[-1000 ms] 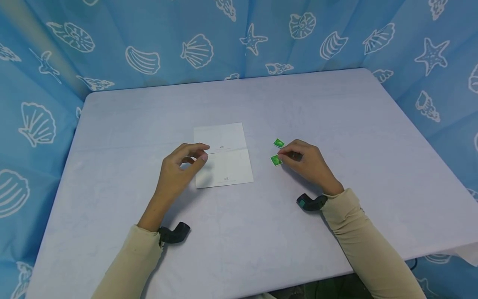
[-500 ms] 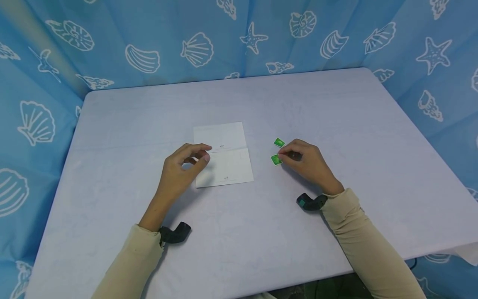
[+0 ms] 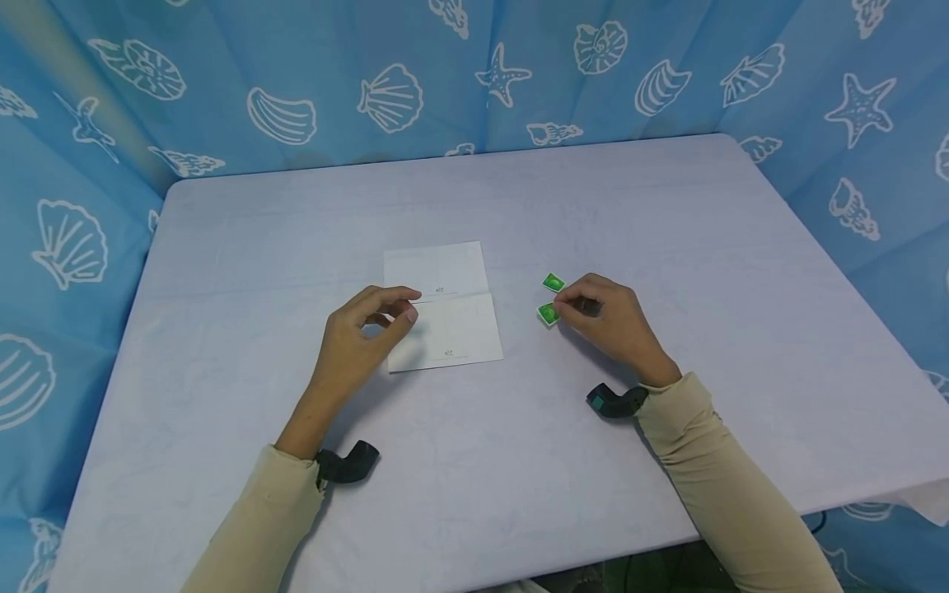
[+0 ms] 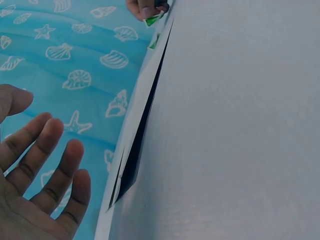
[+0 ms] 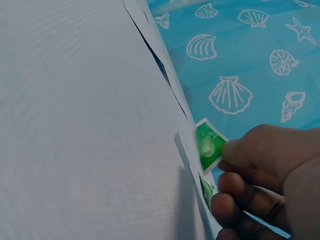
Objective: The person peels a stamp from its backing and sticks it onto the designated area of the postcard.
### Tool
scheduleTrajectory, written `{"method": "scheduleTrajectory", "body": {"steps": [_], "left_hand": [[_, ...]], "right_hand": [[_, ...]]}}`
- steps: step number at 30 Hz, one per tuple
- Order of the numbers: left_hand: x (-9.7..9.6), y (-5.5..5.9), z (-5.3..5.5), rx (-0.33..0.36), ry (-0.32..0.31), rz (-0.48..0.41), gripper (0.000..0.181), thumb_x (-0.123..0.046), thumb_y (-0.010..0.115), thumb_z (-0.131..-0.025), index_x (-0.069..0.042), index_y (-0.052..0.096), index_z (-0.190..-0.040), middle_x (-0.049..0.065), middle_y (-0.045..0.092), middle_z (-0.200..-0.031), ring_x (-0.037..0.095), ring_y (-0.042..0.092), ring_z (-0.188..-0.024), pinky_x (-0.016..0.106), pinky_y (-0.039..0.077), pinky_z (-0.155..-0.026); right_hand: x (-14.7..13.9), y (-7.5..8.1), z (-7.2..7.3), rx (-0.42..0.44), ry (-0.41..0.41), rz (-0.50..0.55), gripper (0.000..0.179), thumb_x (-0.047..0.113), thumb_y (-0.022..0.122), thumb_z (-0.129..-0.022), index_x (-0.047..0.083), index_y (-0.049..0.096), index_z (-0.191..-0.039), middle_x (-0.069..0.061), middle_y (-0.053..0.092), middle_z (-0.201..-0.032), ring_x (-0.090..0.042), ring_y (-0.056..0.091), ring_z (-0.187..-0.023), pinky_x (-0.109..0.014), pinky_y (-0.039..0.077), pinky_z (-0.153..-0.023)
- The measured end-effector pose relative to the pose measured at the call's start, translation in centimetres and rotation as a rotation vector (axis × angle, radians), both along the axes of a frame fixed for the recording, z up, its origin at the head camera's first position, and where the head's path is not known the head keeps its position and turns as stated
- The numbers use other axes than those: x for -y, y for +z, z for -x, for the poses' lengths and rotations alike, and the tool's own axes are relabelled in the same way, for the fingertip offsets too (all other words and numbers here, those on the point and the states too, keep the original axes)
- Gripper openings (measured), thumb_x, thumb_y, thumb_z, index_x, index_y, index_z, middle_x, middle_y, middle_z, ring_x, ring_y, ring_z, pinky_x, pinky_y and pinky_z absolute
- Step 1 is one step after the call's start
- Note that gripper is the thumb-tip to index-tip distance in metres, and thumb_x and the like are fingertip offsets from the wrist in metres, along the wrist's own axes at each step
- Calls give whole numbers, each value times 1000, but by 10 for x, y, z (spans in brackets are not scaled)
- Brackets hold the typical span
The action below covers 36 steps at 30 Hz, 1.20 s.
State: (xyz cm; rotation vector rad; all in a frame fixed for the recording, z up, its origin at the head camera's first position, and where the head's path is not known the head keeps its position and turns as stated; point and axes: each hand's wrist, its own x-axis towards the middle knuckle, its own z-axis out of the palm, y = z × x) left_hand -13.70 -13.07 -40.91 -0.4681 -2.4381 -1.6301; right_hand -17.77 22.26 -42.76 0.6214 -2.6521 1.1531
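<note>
My right hand [image 3: 604, 317] pinches a small green stamp [image 5: 208, 145] with a white border between thumb and fingertips. It is tilted up in the right wrist view. A second green stamp [image 3: 553, 282] lies on the table just beyond those fingertips. Over the left side of a white sheet [image 3: 452, 325] hovers my left hand [image 3: 366, 329], its fingers loosely bent and nothing between them. The sheet has a line across its middle and small print on each half. From the left wrist, its raised edge shows a dark underside [image 4: 135, 160].
A white cloth covers the table [image 3: 474, 461]. A blue curtain [image 3: 445, 74] with white shell drawings hangs behind and along the sides. Each wrist carries a black camera, one on the left [image 3: 348, 463] and one on the right [image 3: 617, 401].
The pinched stamp has tilted slightly, with more of its white near edge showing. My left hand shifted a little to the right early on, then held still.
</note>
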Motion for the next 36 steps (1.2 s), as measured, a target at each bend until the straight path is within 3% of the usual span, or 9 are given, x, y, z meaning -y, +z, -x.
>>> {"method": "scheduleTrajectory", "body": {"steps": [22, 29, 36], "left_hand": [[0, -1, 0, -21, -21, 13, 25, -21, 69, -97, -20, 71, -121, -5, 66, -102, 10, 62, -96, 33, 52, -82], [-1, -2, 0, -17, -32, -6, 24, -18, 70, -96, -19, 71, -120, -4, 67, -100, 12, 63, -94, 34, 53, -81], [-1, -1, -1, -19, -39, -10, 23, -20, 69, -96, -19, 72, -119, -6, 66, -99, 9, 61, -94, 34, 53, -81]], "right_hand": [[11, 10, -10, 54, -25, 113, 8, 19, 74, -93, 13, 77, -98, 4, 67, -92, -12, 60, -82, -26, 49, -71], [14, 12, -12, 51, -37, 128, 7, 13, 75, -92, 11, 76, -98, 1, 67, -92, -14, 59, -80, -28, 46, -64], [29, 33, -23, 55, -47, 139, 7, 2, 72, -91, 1, 75, -97, -9, 67, -91, -19, 57, -79, -29, 43, -62]]}}
